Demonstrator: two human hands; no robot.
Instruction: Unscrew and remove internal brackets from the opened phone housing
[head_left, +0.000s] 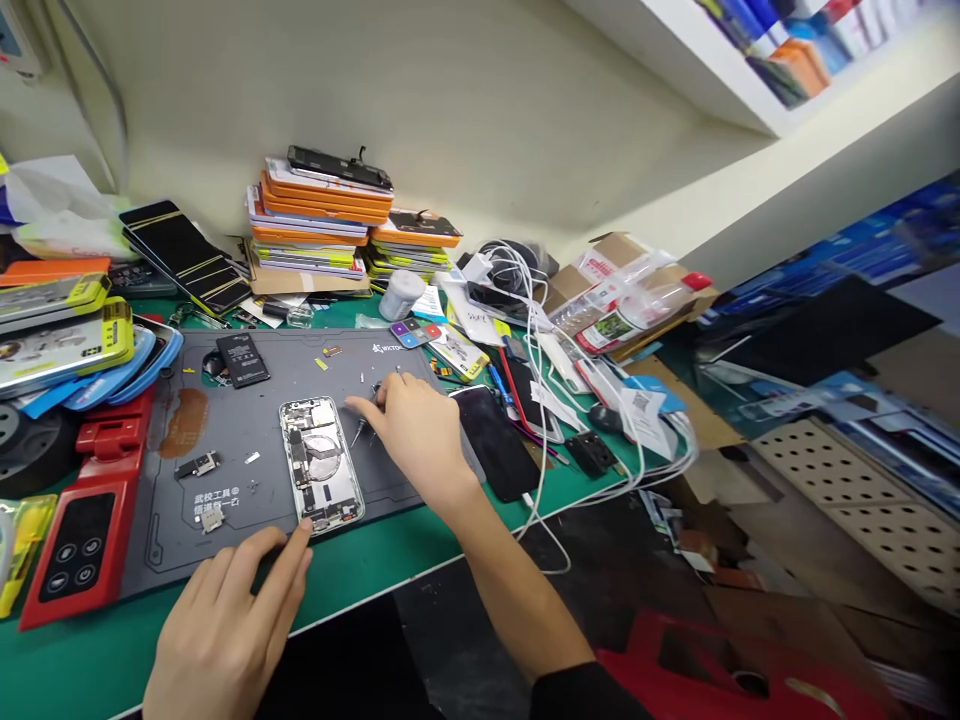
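The green surface (345, 575) stretches out in front of me to the wall, crowded at the far side and both ends. A grey mat (259, 412) covers its middle. A red device (112, 480) with a dark button panel runs along the mat's left edge, and a tall stack of flat packs (322, 205), orange, white and yellow, stands at the far side.

I see the person's right hand (420, 430) over the mat, just right of an opened phone (322, 470). The thumb points out and the fingers are bent; something dark shows near their tips, but I can't tell whether that grip is grasping it. The left hand (225, 605) reaches in from the near side, its grip released, one fingertip touching the opened phone's near left corner.

That phone lies on the mat, its inner parts facing up. Farther right, a dark-screened phone (496, 445) has a white cable at its near end. A black battery (241, 360) lies far left on the mat, with a small silver part (211, 517) nearer me.
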